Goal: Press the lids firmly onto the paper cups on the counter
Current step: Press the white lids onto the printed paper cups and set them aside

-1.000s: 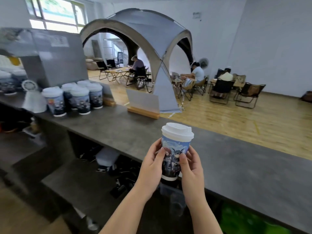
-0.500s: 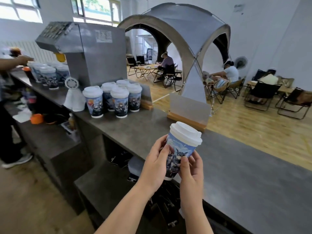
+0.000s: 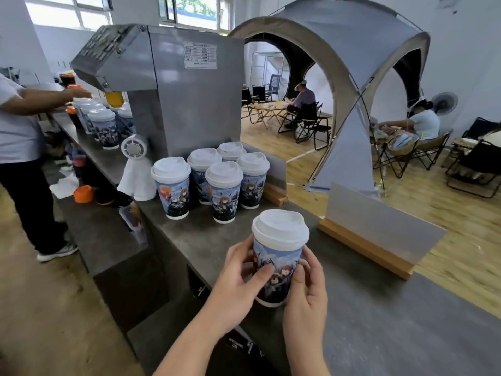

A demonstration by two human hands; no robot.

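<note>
I hold a printed paper cup (image 3: 276,264) with a white lid (image 3: 280,226) above the near edge of the grey counter (image 3: 379,308). My left hand (image 3: 238,280) grips its left side, thumb across the print. My right hand (image 3: 306,289) grips its right side. Several lidded cups (image 3: 217,180) of the same print stand in a cluster on the counter ahead, beside the steel machine. More lidded cups (image 3: 101,124) stand farther left behind the machine.
A steel machine (image 3: 176,90) stands on the counter at the back left. A grey panel in a wooden base (image 3: 374,234) sits to the right. Another person (image 3: 19,131) works at the far left end. A lower shelf (image 3: 100,234) runs below the counter.
The view has swung left, bringing the machine and cup cluster closer. Both hands have carried the held cup leftward toward the cluster, still gripping it.
</note>
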